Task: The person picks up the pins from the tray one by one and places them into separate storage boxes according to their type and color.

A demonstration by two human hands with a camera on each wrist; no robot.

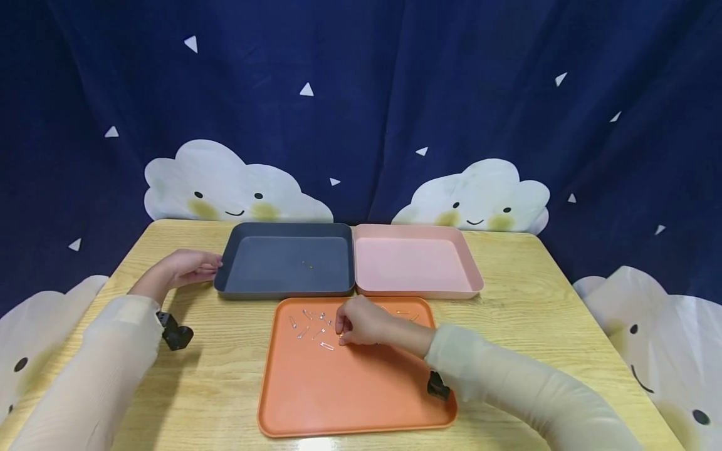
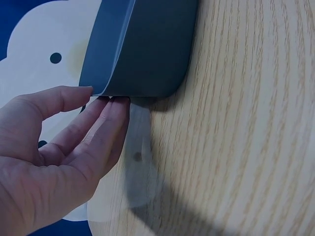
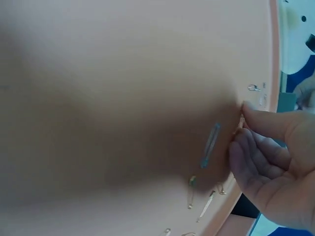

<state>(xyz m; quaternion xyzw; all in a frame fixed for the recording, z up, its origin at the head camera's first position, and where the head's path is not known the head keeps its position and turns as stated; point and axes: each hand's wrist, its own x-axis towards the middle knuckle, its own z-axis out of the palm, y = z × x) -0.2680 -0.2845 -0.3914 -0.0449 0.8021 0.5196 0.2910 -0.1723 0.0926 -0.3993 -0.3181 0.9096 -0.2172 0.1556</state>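
My left hand (image 2: 64, 142) is at the left end of a dark blue-grey tray (image 1: 282, 292), thumb at the rim and fingertips against the outer wall. My right hand (image 1: 363, 321) reaches over an orange tray (image 1: 350, 401), its thumb and forefinger close around a small gold-coloured safety pin (image 3: 241, 120), mostly hidden by the fingers. Beside those fingertips lies a silver safety pin (image 1: 327, 346). Several more silver safety pins (image 1: 303, 332) are scattered left of the hand, and a gold safety pin (image 1: 403, 312) lies to its right, near the far rim.
A pink tray (image 1: 417, 293) stands right of the dark tray, both behind the orange one. Tiny gold-coloured pieces (image 1: 311, 267) lie in the dark tray. All three trays sit on a wooden table (image 1: 524, 300), before a dark blue curtain (image 1: 361, 113) with clouds.
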